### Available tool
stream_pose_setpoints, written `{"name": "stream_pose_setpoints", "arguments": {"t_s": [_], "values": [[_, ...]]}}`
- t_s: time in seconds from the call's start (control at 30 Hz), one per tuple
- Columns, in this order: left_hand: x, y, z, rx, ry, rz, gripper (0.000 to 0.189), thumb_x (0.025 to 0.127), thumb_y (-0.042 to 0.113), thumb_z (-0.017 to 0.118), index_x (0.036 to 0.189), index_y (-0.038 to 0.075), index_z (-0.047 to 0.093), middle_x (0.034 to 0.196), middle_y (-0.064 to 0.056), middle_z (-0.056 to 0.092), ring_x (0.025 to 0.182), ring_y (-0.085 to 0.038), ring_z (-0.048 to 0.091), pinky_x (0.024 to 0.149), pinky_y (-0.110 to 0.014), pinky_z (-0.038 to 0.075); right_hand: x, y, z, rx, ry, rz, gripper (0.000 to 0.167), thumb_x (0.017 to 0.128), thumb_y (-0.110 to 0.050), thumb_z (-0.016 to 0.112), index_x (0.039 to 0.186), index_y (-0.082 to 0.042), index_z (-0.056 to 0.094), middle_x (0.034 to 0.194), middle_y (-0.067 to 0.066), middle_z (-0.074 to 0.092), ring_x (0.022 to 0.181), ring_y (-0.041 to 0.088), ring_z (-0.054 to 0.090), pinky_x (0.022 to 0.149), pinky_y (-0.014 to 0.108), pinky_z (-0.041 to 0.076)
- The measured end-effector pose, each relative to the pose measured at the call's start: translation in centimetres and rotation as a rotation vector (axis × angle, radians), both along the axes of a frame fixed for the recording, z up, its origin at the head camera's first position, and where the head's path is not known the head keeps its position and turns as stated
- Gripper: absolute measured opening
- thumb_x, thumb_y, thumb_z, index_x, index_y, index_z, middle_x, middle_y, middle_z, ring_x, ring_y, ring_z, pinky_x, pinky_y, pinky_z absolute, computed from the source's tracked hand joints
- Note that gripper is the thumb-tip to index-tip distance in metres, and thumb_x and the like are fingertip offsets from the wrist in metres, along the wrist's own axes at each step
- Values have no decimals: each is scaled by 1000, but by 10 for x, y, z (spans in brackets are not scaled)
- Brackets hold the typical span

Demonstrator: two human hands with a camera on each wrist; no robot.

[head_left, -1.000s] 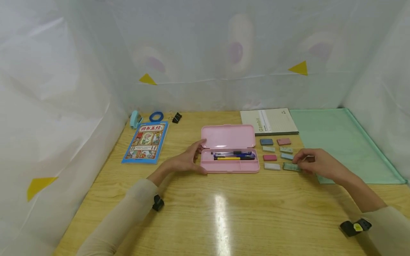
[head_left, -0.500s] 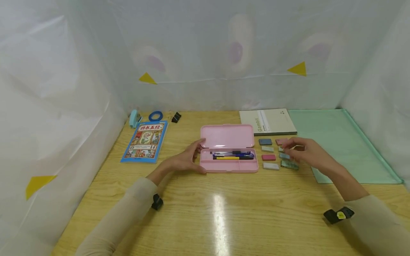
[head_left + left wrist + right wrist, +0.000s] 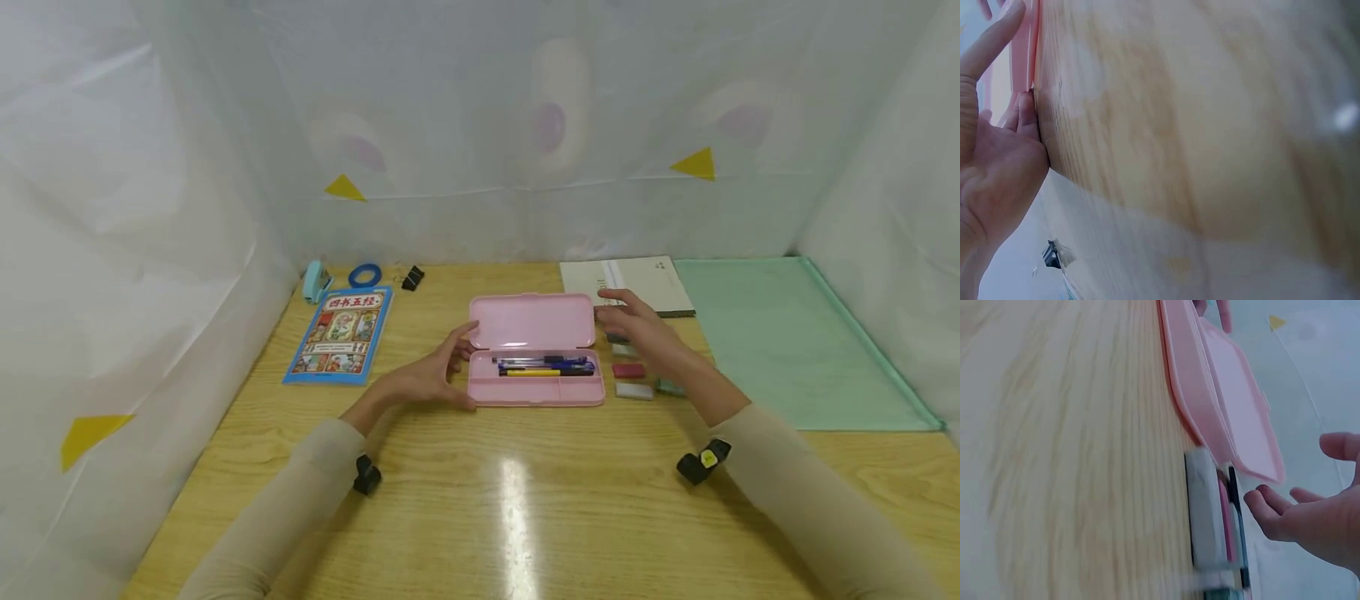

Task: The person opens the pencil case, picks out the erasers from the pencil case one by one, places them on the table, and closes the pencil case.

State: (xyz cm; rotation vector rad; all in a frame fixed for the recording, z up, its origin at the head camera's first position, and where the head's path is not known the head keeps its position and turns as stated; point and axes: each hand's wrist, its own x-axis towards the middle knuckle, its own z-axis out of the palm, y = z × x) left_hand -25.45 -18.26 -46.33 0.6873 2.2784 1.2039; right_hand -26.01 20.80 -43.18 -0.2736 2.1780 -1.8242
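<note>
A pink pencil case [image 3: 517,391] lies on the table with its lid [image 3: 532,320] folded back. Several pens [image 3: 531,372], one of them yellow and black, lie in its long rear compartment. My left hand [image 3: 418,380] rests at the case's left end, thumb by the front corner, the other fingers along the side. Fingers spread and holding nothing, my right hand [image 3: 651,335] hovers beside the lid's right edge. Below it sit small erasers, among them a red one [image 3: 628,371] and a white one [image 3: 1204,509]; the hand hides some of the others.
Behind the right hand lies a pale notebook [image 3: 660,283], and a green mat [image 3: 795,350] covers the right side. At the back left are a blue comic-style book [image 3: 339,336], a stapler [image 3: 315,281], a blue ring [image 3: 365,276] and a black binder clip [image 3: 412,277].
My right hand has moved left from the erasers' right column, over them, to the lid's right edge. My left hand has stayed at the case's left end.
</note>
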Motion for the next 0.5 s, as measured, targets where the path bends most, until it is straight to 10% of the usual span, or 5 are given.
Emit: {"name": "stream_pose_setpoints", "arguments": {"t_s": [0.5], "values": [[-1,-2,-3,94,23,21,149,72,10,96,162,41,-19,144,-11,44,129,-25,47,111,-44,39,-2,-15,-5,-300,16,-164,43,113,-29,40,144,1,42,115,1,62,111,15,61,106,31,44]]}}
